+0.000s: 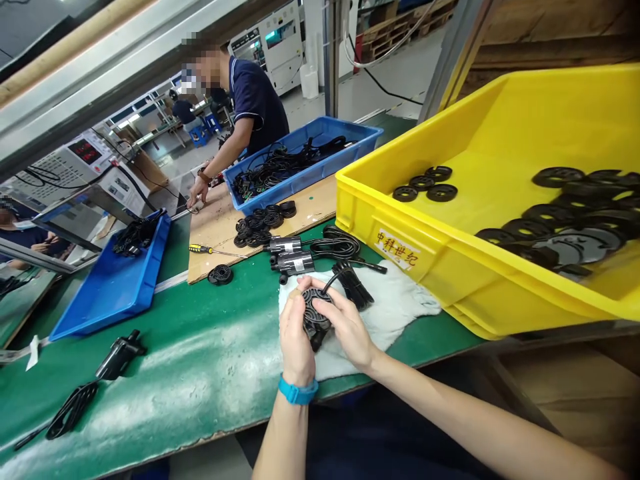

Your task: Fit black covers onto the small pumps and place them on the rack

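Observation:
Between my two hands is a black pump with a round slotted cover (pixel 317 305) facing up. My left hand (pixel 296 333) wraps its left side, a blue band on the wrist. From the right, my right hand (pixel 347 327) closes around it, thumb pressed on the cover. A black cable leaves the pump at the top and leads toward a coiled, bundled cable (pixel 354 285). Beneath lies a white cloth (pixel 395 300). Just beyond my hands, two black cylindrical pumps (pixel 293 261) with white labels lie beside more coiled cable (pixel 337 243).
At right stands a yellow bin (pixel 400 230) with black round covers. Blue trays (pixel 305 137) (pixel 135 287) hold black cabled parts. A screwdriver (pixel 203 249) and loose covers (pixel 260 223) lie on cardboard. Another pump (pixel 120 355) lies left. A co-worker (pixel 255 100) works across the table.

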Demonstrator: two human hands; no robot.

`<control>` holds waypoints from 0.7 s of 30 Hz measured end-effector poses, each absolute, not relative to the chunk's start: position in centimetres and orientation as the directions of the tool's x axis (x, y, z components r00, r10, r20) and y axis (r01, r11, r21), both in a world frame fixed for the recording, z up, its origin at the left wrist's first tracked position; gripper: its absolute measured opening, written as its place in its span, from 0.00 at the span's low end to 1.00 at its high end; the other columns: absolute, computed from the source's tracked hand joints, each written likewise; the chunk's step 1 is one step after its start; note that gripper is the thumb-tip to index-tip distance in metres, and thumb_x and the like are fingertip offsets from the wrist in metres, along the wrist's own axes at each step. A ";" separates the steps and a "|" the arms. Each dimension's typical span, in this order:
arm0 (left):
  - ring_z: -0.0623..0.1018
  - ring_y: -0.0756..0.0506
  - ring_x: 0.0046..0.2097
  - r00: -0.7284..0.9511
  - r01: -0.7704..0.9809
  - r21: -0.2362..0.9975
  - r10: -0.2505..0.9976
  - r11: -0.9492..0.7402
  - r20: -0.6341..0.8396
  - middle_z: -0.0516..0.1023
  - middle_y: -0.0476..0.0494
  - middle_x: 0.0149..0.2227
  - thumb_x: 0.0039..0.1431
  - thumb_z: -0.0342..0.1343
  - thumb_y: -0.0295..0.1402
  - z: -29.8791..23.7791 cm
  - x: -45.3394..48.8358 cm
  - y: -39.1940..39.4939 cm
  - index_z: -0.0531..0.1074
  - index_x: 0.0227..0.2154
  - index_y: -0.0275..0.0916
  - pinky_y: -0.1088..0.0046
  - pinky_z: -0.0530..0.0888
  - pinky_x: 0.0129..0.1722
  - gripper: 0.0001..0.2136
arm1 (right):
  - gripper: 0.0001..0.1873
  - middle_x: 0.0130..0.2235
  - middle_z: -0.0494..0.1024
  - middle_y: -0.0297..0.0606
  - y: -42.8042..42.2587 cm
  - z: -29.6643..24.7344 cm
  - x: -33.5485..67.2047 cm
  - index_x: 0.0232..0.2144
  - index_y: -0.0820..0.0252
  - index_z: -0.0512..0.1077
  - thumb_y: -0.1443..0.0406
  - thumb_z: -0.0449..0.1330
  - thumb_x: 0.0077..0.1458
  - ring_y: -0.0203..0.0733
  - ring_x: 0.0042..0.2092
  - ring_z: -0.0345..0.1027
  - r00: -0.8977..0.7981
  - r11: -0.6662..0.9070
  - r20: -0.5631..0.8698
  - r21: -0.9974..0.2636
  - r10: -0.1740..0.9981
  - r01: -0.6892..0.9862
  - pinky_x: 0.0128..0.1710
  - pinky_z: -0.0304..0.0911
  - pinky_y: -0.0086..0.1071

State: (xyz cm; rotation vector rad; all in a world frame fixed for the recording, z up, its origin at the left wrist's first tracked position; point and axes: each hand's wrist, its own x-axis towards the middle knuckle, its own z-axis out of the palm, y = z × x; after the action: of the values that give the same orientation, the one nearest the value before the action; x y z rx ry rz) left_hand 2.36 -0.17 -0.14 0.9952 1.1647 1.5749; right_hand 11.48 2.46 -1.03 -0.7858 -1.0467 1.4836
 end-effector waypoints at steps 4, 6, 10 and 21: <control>0.78 0.45 0.54 -0.259 -0.397 0.910 0.966 -0.122 0.017 0.80 0.46 0.50 0.65 0.59 0.39 -0.4 2.7 0.2 0.78 0.47 0.42 0.69 0.70 0.58 0.11 | 0.23 0.61 0.75 0.39 3.3 -1.1 13.1 0.55 0.51 0.76 0.55 0.63 0.59 0.52 0.63 0.66 -0.310 -0.067 0.063 -0.918 0.949 -0.391 0.68 0.56 0.49; 0.79 0.47 0.48 -0.264 -0.434 0.893 0.964 -0.121 0.002 0.80 0.47 0.45 0.63 0.61 0.39 -0.6 3.0 0.3 0.77 0.44 0.41 0.71 0.72 0.52 0.10 | 0.22 0.61 0.75 0.39 3.6 -1.0 13.6 0.55 0.51 0.76 0.56 0.63 0.60 0.51 0.64 0.66 -0.344 -0.068 0.073 -0.922 0.936 -0.381 0.69 0.55 0.49; 0.77 0.47 0.43 -0.316 -0.437 0.887 0.949 -0.149 0.004 0.78 0.47 0.41 0.62 0.61 0.38 -0.9 3.2 0.4 0.76 0.42 0.40 0.73 0.73 0.47 0.09 | 0.21 0.60 0.76 0.39 4.0 -0.6 13.8 0.54 0.51 0.77 0.57 0.64 0.59 0.52 0.63 0.67 -0.379 -0.057 0.085 -0.935 0.922 -0.349 0.68 0.57 0.50; 0.75 0.46 0.45 -0.401 -0.266 0.952 0.916 -0.152 0.035 0.76 0.45 0.42 0.65 0.53 0.37 -1.3 3.5 0.5 0.74 0.40 0.39 0.72 0.71 0.47 0.09 | 0.24 0.63 0.73 0.41 3.5 -1.3 13.2 0.58 0.52 0.75 0.50 0.55 0.67 0.50 0.66 0.63 -0.364 0.044 0.169 -0.944 0.916 -0.328 0.70 0.53 0.48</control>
State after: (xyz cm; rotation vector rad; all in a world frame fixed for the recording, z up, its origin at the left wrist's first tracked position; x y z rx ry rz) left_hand 3.50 0.49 -1.30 0.8329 1.2100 1.6978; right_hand 13.18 3.52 -1.31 -0.6738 -1.2861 1.5377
